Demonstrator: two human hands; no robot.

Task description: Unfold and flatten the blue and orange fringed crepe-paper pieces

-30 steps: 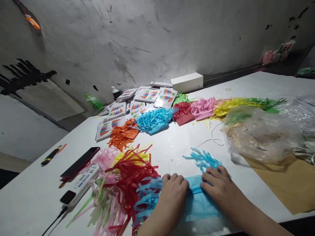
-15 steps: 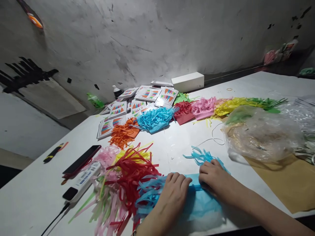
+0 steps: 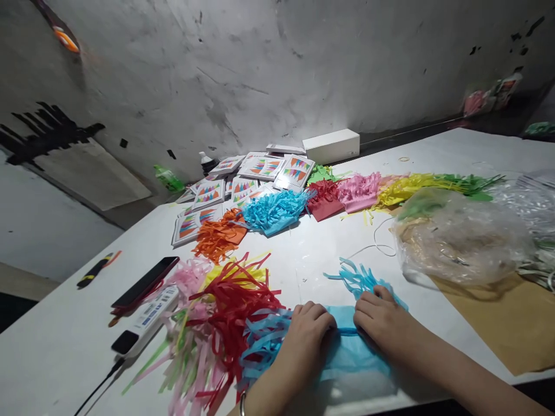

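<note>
A sheet of light blue tissue paper [image 3: 353,361] lies at the table's front edge, with cut fringe on its left end and more blue strips [image 3: 358,277] beyond my right hand. A darker folded line crosses its middle. My left hand [image 3: 309,338] is closed on the paper at the left part of this fold. On the fold's right part, the fingers of my right hand [image 3: 381,318] are curled over the paper. Both sets of fingertips are partly hidden. Touching the blue fringe on the left is red tissue fringe [image 3: 236,300], over pink, green and yellow strips [image 3: 186,352].
Left stand a white power strip [image 3: 150,318], a phone [image 3: 145,283] and a cutter [image 3: 94,271]. Behind are orange [image 3: 221,234] and blue fringe bundles [image 3: 277,211], printed packets [image 3: 260,167] and a white box [image 3: 332,146]. A plastic bag [image 3: 463,237] and brown paper [image 3: 498,323] lie right.
Both hands remain on the blue tissue paper and have shifted only slightly along the fold. The view has moved a little; everything else stays in place.
</note>
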